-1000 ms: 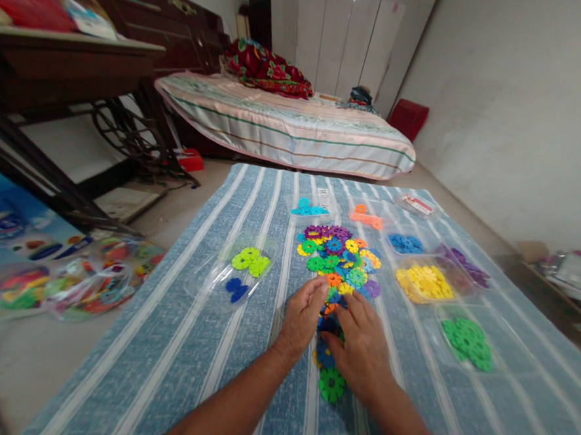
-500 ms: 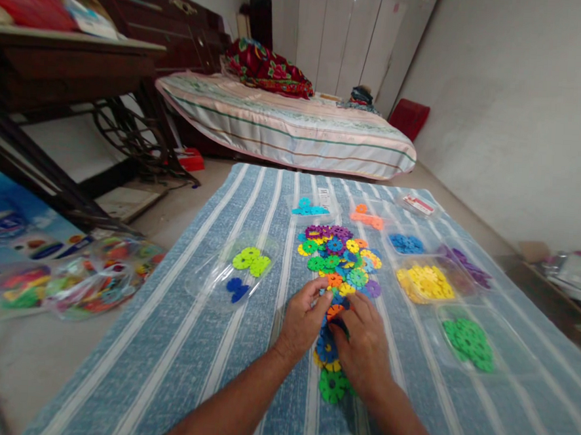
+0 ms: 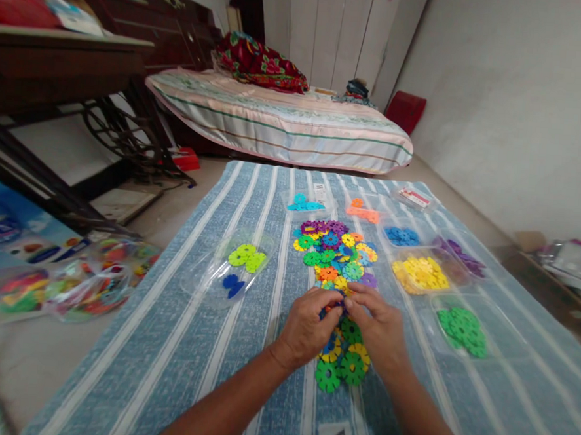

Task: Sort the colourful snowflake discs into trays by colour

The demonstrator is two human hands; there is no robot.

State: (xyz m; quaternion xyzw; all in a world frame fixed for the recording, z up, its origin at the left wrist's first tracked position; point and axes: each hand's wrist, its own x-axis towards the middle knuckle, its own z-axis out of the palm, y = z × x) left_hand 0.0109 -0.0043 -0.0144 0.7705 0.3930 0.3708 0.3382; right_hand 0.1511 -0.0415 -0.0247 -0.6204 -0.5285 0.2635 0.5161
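Observation:
My left hand [image 3: 308,327] and my right hand [image 3: 378,324] come together over the striped cloth, fingertips pinched on plastic snowflake discs. A small dark blue or purple edge shows between them, but my fingers cover most of what they grip. Below the hands hangs or lies a cluster of green snowflake discs [image 3: 329,375] with yellow and blue ones, seemingly slotted together. Just beyond my fingers spreads a mixed pile of snowflake discs [image 3: 328,257] in purple, green, yellow, orange and blue. Whether the cluster joins this pile is hidden.
Clear trays hold yellow discs [image 3: 421,275], green discs [image 3: 462,331], blue discs [image 3: 401,236] and purple discs [image 3: 465,258] at right. Light blue discs [image 3: 305,205] and orange discs [image 3: 363,213] lie farther back. At left, a tray [image 3: 253,294] holds lime and dark blue ones.
My hands have drawn closer together, fingertips meeting. The right hand has shifted slightly right, and more green and yellow discs show beneath the hands. The view has tilted a little.

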